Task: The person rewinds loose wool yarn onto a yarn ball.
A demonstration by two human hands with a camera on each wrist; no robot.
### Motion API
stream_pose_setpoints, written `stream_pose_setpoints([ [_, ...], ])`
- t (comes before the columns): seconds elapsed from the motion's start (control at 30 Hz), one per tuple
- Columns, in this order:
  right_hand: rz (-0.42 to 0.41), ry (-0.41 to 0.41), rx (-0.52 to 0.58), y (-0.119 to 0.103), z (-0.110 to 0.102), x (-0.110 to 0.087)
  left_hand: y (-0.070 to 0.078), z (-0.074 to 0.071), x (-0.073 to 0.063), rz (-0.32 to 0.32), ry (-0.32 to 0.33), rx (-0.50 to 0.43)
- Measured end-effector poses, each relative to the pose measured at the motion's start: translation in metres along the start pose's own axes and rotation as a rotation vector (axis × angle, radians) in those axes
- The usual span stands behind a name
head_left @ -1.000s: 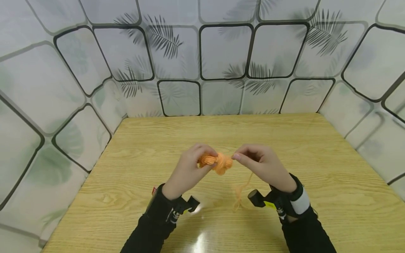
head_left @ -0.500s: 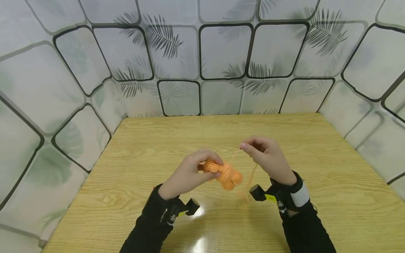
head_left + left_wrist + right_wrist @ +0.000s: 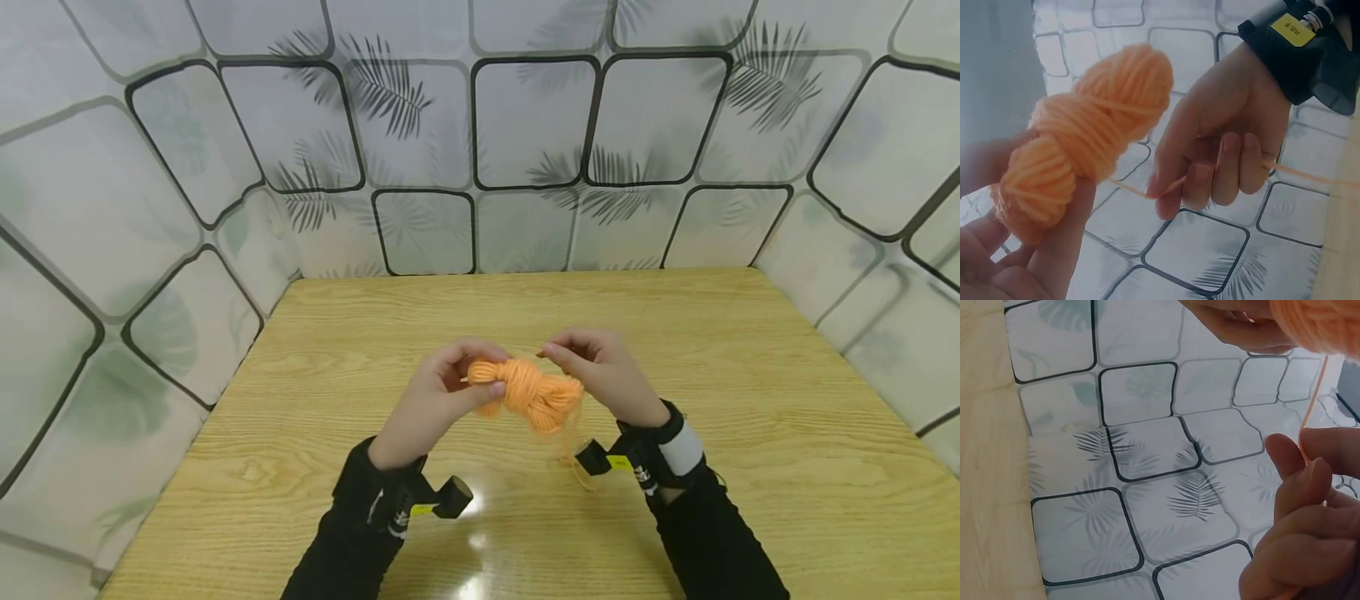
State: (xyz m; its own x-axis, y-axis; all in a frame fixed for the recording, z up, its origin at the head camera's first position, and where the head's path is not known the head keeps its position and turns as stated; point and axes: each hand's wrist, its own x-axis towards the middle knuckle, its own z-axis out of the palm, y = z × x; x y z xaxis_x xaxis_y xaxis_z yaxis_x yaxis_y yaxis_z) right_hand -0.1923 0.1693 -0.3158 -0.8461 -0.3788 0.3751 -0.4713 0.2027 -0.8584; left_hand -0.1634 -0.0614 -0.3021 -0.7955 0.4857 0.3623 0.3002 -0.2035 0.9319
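Observation:
An orange skein of yarn, wound round its middle with bulging ends, is held above the table. My left hand grips its left end between thumb and fingers. Just right of the skein, my right hand pinches a single yarn strand between thumb and forefinger. In the left wrist view that strand runs taut from the wound middle to the fingertips, passes through the curled fingers and leaves on the far side. A loose tail of yarn hangs below the skein in the head view.
The wood-grain table spreads under both hands. A pale wall covering with dark rounded outlines and leaf prints stands behind it and along both sides. Black wrist cameras are strapped to both wrists.
My right hand swung up and away from the skein with the strand, then came back down beside it. The skein, held in my left hand, dipped and tilted, then rose and turned nearly level.

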Motion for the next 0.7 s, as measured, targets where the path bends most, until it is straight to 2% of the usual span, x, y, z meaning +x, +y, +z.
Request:
stream_pose_setpoints([
  [0.13,0.006,-0.073,0.061,0.004,0.011,0.003,-0.001,0.0,0.001,0.032,0.113,-0.09],
  [0.33,-0.072,-0.166,0.026,0.006,0.029,0.004,-0.002,0.002,0.003,0.08,0.263,-0.102],
  [0.5,-0.09,-0.243,0.027,0.0,0.042,0.002,-0.002,0.003,0.005,0.106,0.355,-0.045],
  [0.7,-0.08,-0.262,-0.029,-0.006,0.048,0.0,-0.005,0.002,0.006,0.156,0.398,0.086],
])
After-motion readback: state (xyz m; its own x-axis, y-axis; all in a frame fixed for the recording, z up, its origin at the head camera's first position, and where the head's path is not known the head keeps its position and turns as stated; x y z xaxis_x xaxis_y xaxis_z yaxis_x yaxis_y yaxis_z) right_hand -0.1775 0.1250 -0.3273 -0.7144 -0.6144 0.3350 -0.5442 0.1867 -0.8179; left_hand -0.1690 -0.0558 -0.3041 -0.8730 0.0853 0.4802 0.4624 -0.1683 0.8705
